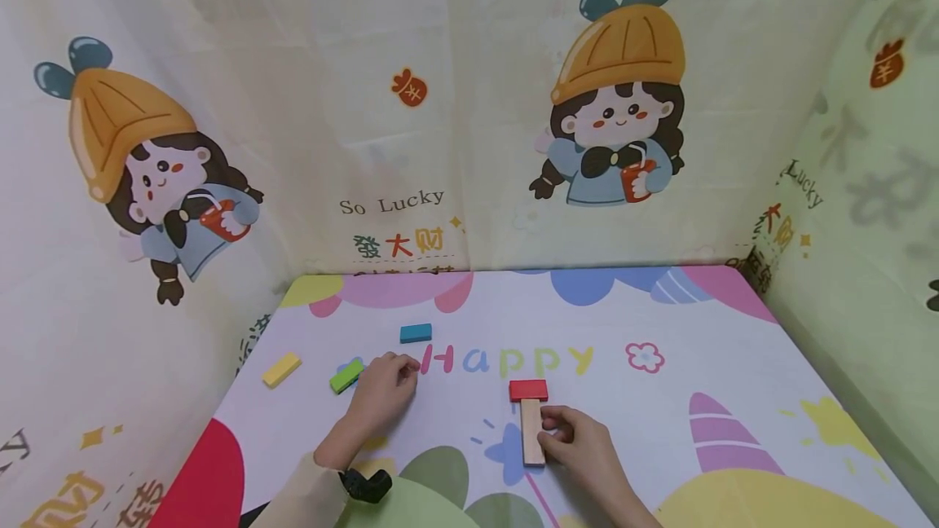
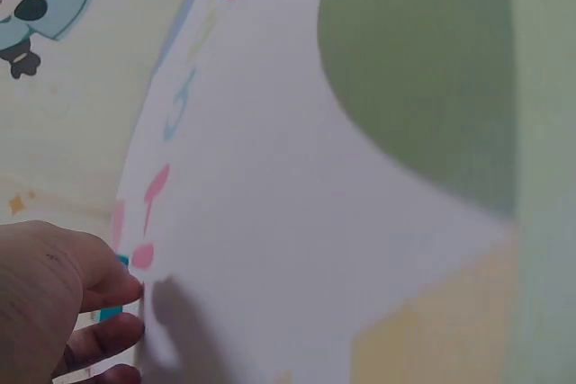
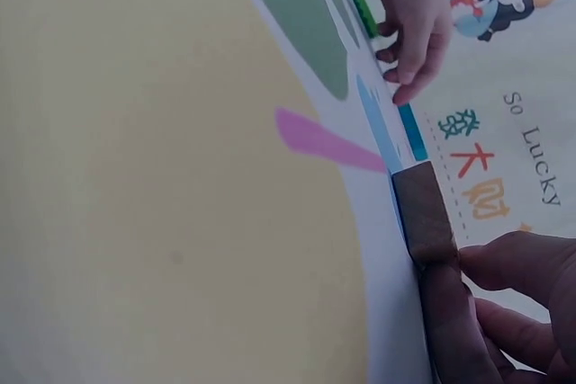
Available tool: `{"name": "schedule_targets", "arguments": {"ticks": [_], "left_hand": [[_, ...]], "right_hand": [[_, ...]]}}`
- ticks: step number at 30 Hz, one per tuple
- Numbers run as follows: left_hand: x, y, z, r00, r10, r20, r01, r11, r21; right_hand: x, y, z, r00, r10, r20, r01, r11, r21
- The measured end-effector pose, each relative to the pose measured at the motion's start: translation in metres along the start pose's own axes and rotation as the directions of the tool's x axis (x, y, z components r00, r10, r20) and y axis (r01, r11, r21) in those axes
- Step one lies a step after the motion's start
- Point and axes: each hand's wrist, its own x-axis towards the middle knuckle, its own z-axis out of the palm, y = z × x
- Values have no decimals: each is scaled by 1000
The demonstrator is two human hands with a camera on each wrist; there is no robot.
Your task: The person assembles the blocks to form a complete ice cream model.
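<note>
In the head view, a long plain wooden block lies on the table with its far end against a red block, making a T shape. My right hand is at the wooden block's right side, thumb and fingertips touching that edge. In the right wrist view, the block's near end shows beside the bent fingers. My left hand holds nothing, its fingers loosely bent over the table. It is nearest a green block on its left and a blue block beyond it.
A yellow block lies farther left on the table. The printed tablecloth bears coloured letters and shapes. Cloth walls with cartoon figures rise behind and on both sides.
</note>
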Motion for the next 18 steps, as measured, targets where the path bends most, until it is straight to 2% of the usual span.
{"name": "schedule_targets", "arguments": {"ticks": [3, 11, 18], "left_hand": [[-1, -9, -6, 1000, -8, -17, 9, 999, 45], [-1, -35, -20, 996, -54, -73, 61, 993, 97], [-10, -51, -33, 988, -123, -89, 126, 992, 32]], "right_hand": [[0, 1, 0, 1000, -4, -5, 4, 1000, -5], [2, 2, -2, 1000, 4, -11, -4, 1000, -13], [0, 1, 1, 1000, -9, 0, 9, 1000, 8]]}}
